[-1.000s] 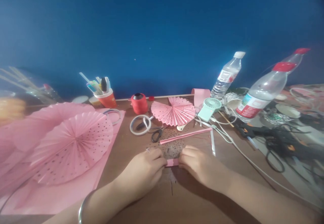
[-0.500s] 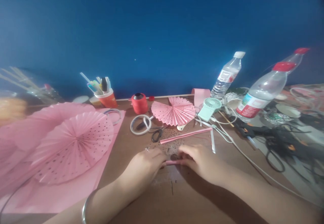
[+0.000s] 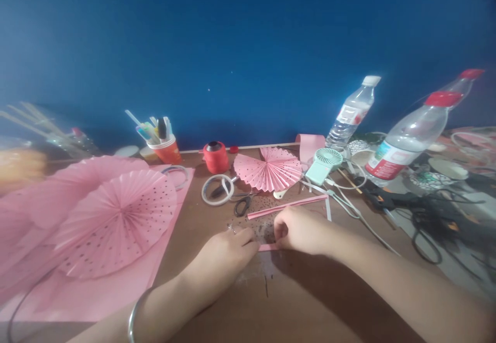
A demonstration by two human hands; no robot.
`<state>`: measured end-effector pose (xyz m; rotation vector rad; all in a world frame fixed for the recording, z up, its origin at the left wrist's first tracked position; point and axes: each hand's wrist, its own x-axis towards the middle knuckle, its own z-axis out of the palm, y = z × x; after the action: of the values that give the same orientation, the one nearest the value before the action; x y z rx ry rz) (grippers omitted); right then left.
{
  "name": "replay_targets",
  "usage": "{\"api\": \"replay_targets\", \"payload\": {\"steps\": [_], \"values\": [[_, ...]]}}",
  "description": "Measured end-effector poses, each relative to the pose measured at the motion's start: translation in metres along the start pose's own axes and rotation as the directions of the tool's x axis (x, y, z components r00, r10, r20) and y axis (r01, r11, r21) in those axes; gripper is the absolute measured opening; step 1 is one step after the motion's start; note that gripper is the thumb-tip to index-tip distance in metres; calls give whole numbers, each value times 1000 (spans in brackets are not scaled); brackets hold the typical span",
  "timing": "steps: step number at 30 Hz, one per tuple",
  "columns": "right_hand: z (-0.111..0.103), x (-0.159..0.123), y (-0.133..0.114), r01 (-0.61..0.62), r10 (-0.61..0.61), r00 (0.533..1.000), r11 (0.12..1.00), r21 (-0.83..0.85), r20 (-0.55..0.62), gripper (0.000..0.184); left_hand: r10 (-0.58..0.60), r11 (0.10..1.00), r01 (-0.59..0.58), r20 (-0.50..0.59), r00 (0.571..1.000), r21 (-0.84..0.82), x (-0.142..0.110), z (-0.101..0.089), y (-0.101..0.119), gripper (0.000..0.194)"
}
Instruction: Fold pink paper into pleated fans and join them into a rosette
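**Q:** State the position and condition of each hand.

**A:** My left hand (image 3: 228,252) lies knuckles-up on the brown table (image 3: 310,307), near the middle of its front edge. Its fingers are curled down and closed on the left end of a folded pink paper strip (image 3: 268,247). My right hand (image 3: 300,229) sits just beside it, fingers bent into a loose fist, pinching the right end of the same strip. A bangle (image 3: 134,320) circles my left wrist.

**Q:** Where is the strip?

**A:** It lies flat on the table between the two hands, touching both. Only a short pink section shows between them; the rest is hidden under my fingers. Just behind it is a dark speckled patch (image 3: 265,227) on the surface.

**Q:** What lies behind the hands?

**A:** A second, longer pink strip (image 3: 287,207) lies slanted just beyond my right hand. Farther back are scissors (image 3: 242,206), a tape ring (image 3: 217,189), a red spool (image 3: 215,157) and a small pleated pink fan (image 3: 269,170). An orange cup of pens (image 3: 165,144) stands at the rear edge.

**Q:** And to the sides?

**A:** Large pink pleated rosettes (image 3: 116,219) cover the left part of the table on a pink sheet. Toward the right stand a mint handheld fan (image 3: 323,165) and two plastic bottles (image 3: 411,136), among tangled cables (image 3: 430,219).
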<state>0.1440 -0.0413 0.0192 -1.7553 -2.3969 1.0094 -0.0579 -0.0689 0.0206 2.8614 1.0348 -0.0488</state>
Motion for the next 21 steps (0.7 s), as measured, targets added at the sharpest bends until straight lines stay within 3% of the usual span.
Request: {"api": "replay_targets", "payload": {"steps": [4, 7, 11, 16, 21], "values": [[-3, 3, -4, -6, 8, 999, 998, -59, 31, 5, 68, 980, -61, -28, 997, 189, -4, 4, 9, 20], [-3, 2, -5, -11, 12, 1000, 996, -88, 14, 3, 83, 964, -67, -53, 995, 256, -9, 10, 18, 37], [0, -2, -1, 11, -11, 1000, 998, -59, -5, 19, 104, 959, -101, 1, 995, 266, -11, 12, 22, 50], [-5, -11, 14, 31, -31, 1000, 999, -18, 3, 5, 97, 959, -94, 1, 995, 268, -9, 12, 18, 46], [-14, -18, 40, 8, -8, 1000, 1000, -20, -15, 4, 82, 965, -81, 6, 997, 251, -9, 11, 18, 48]]}}
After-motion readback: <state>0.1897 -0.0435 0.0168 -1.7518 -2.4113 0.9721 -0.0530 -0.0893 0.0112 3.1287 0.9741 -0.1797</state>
